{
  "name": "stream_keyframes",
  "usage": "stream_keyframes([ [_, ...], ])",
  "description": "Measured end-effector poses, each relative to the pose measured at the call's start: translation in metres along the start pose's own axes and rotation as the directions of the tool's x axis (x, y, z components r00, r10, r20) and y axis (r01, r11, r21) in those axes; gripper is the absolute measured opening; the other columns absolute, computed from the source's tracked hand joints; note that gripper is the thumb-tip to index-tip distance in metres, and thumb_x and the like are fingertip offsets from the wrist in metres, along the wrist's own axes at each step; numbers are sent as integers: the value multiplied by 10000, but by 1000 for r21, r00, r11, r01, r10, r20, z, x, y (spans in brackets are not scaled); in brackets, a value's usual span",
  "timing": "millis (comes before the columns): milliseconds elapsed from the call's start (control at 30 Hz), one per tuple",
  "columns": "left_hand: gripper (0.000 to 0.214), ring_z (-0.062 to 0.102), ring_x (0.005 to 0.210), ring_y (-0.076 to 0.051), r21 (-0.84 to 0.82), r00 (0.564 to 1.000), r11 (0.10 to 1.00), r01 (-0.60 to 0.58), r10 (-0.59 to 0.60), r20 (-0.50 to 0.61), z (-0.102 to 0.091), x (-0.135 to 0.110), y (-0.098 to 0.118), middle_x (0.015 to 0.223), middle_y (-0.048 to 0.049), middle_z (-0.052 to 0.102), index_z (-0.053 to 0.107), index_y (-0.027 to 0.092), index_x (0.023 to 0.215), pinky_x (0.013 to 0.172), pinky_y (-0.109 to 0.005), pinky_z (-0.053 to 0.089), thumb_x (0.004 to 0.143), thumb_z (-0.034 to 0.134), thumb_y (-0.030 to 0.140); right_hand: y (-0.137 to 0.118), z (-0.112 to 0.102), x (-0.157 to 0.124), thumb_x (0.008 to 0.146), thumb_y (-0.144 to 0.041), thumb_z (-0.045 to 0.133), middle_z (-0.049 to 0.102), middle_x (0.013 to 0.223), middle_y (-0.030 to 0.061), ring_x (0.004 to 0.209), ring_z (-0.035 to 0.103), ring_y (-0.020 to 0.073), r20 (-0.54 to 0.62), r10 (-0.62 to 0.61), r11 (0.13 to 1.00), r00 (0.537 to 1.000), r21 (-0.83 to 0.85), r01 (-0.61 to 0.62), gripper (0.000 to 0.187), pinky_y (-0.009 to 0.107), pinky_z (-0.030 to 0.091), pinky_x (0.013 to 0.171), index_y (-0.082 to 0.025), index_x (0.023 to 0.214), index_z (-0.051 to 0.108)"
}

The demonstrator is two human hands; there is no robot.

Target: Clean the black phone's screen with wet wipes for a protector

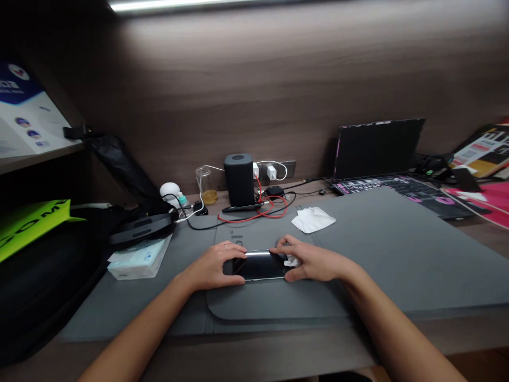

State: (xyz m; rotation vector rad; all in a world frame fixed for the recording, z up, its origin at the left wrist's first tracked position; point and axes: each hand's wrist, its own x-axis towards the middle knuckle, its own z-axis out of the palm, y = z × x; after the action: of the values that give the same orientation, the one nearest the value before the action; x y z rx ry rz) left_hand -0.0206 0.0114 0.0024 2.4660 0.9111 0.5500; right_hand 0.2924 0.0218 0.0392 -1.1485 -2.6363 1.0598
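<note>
A dark-screened smartphone (260, 266) lies sideways on the grey desk mat (377, 254), its glass reflecting a light strip. My left hand (217, 265) grips its left end, thumb on the near edge and fingers on the far edge. At the other end my right hand (312, 260) holds it the same way, with a crumpled white tissue (292, 261) tucked under the palm. Beyond that hand rests a folded white tissue (313, 219) on the mat.
A tissue pack (141, 260) sits to the left beside a black bag (43, 281). At the back stand a dark speaker (239, 180), a glass jar (207, 185) and tangled red cables (274, 207). An open laptop (377, 151) is at the back right.
</note>
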Motion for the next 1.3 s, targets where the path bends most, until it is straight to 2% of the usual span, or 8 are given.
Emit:
stream_keyframes([
  [567,418,567,1157,-278,8,1000,1000,-19,19,3,2,3,8,1255,-88,631,612,230,1198,1020,-422,471,824,761,341,-6,3,0,769,-283,715,486,1216,69,968,576,200,-36,-4,998,999,-55,2,596,306,487,862,-204,1340,564],
  [800,414,571,1152,-269,15,1000,1000,-20,21,-7,3,4,7,1250,-79,636,612,227,1176,1019,-413,468,811,773,340,-16,11,6,772,-408,756,499,1115,51,828,578,179,-120,50,986,992,-151,-68,503,308,474,759,-205,1199,581],
  [933,405,580,1149,-271,16,1000,1000,-22,22,-19,4,3,7,1248,-81,645,620,229,1164,1007,-405,472,809,776,346,-20,16,9,768,-430,770,506,1106,51,763,574,161,-158,67,975,985,-198,-98,497,288,453,691,-210,1167,570],
  [1133,409,582,1152,-263,21,999,1000,-18,18,-30,4,3,7,1247,-78,650,618,224,1160,1006,-397,474,802,785,329,-17,17,7,797,-476,759,511,1124,61,770,588,173,-151,53,970,987,-226,-86,525,299,455,694,-202,1197,559],
  [1233,406,580,1153,-260,20,999,1000,-16,17,-33,4,3,6,1244,-77,652,618,223,1162,1015,-399,469,806,783,327,-20,14,3,897,-517,634,510,1179,83,853,597,207,-267,0,980,964,-192,-53,498,341,478,774,-208,1269,514],
  [1300,408,577,1154,-260,18,999,1000,-23,23,-34,4,3,6,1240,-75,653,618,227,1166,1016,-400,468,810,782,340,-25,13,1,992,-416,483,506,1205,91,979,579,227,-395,-54,989,917,-149,-6,343,369,469,882,-209,1266,482],
])
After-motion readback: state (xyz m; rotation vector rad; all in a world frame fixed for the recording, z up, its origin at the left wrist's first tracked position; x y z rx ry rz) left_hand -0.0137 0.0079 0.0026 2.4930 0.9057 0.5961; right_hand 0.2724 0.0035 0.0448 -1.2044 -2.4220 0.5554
